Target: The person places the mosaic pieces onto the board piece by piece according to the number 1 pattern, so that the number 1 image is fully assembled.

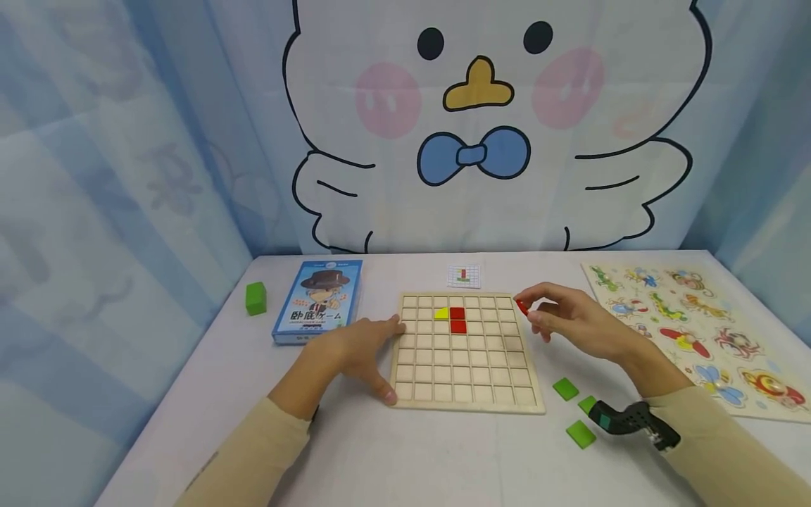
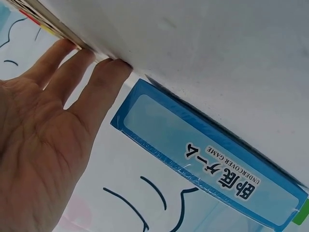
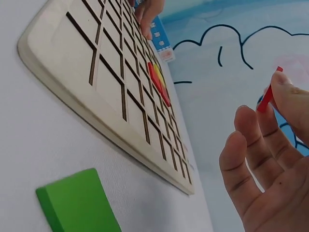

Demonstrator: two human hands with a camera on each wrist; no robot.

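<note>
A square wooden grid board (image 1: 469,374) lies on the white table in the head view. Two red tiles (image 1: 457,327) sit one below the other in its upper middle cells, with a yellow triangular piece (image 1: 441,315) left of the upper one. My left hand (image 1: 355,348) rests against the board's left edge, fingers extended and thumb near the lower corner. Over by the upper right corner, my right hand (image 1: 579,320) pinches a thin red tile (image 3: 270,91) between thumb and index finger. In the right wrist view the tile is edge-on, its other fingers loosely bent.
Several green tiles (image 1: 581,434) lie right of the board, near the right wrist's black device (image 1: 633,420). A small patterned card (image 1: 463,276) is behind the board. At left stand a blue game box (image 1: 323,299) and green block (image 1: 256,298); an animal-picture board (image 1: 640,310) is at right.
</note>
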